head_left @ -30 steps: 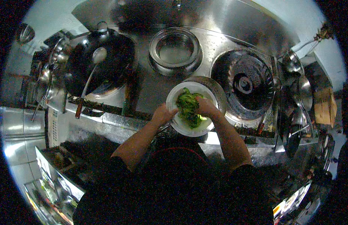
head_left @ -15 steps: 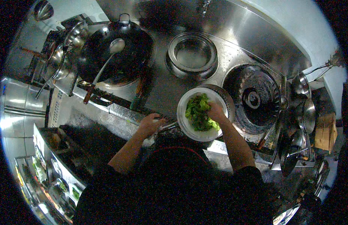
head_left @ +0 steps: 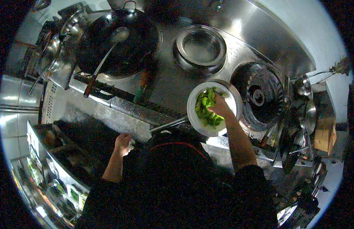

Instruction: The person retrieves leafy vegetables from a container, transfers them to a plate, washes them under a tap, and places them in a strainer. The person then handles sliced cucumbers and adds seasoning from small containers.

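The right hand (head_left: 219, 108) rests with bent fingers on the green vegetables (head_left: 206, 108) in the white plate (head_left: 192, 110), which stands right of centre beside the burner (head_left: 258, 93), probably to arrange them. The left hand (head_left: 123, 143) hangs low at the near left, loosely closed; whether it holds something, the picture does not show.

Black wok (head_left: 116, 42) sits upper left on the steel range (head_left: 165, 82), a long-handled ladle (head_left: 104, 57) resting in it. Round steel pot (head_left: 201, 47) stands top centre. Open burner ring (head_left: 259, 93) at right. Ladles and strainers (head_left: 305, 103) hang far right. Shelf of small containers (head_left: 51, 168) lower left.
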Tool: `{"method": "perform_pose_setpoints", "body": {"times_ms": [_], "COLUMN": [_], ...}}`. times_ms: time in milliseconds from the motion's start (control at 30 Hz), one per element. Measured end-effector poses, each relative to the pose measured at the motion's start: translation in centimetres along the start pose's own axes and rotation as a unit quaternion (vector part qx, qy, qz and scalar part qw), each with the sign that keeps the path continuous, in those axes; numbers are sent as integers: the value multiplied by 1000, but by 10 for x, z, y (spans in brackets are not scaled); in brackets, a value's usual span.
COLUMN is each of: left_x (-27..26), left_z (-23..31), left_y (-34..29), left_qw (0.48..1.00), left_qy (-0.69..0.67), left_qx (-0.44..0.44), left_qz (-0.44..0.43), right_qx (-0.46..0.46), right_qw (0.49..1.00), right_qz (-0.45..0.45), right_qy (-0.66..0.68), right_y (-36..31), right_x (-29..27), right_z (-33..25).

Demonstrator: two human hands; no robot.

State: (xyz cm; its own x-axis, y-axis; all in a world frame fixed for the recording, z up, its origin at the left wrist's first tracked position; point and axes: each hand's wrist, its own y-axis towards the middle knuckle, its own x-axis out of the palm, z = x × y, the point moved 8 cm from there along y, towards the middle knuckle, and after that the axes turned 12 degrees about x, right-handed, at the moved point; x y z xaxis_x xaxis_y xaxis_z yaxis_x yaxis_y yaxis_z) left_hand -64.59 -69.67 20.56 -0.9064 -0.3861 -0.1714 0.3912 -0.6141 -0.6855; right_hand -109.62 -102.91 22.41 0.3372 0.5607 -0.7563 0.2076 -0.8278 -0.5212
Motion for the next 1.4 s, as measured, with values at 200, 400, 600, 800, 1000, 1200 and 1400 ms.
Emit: {"method": "perform_pose_setpoints", "body": {"times_ms": [200, 400, 600, 800, 1000, 1200, 1400], "left_x": [-69, -135, -129, -108, -109, -119, -108], "left_z": [-108, -167, -160, -115, -125, -118, -101], "left_y": [-25, -8, 15, 34, 22, 3, 0], "left_qw": [977, 988, 984, 982, 961, 991, 981], "left_qy": [-17, -4, -91, -124, -220, -52, -83], "left_qx": [-202, -157, -154, -135, -167, -116, -173], "left_qz": [58, 2, 13, -53, 2, -33, -27], "right_qx": [100, 63, 81, 72, 119, 60, -64], "right_qw": [978, 910, 970, 993, 980, 964, 915], "right_qz": [157, -66, 193, 45, 138, 210, -36], "right_qy": [-95, 405, -125, 76, -79, -153, 397], "right_y": [-7, -4, -39, -8, 12, 15, -15], "right_x": [28, 16, 46, -7, 23, 37, 13], "right_z": [-10, 37, 29, 42, -12, 30, 38]}}
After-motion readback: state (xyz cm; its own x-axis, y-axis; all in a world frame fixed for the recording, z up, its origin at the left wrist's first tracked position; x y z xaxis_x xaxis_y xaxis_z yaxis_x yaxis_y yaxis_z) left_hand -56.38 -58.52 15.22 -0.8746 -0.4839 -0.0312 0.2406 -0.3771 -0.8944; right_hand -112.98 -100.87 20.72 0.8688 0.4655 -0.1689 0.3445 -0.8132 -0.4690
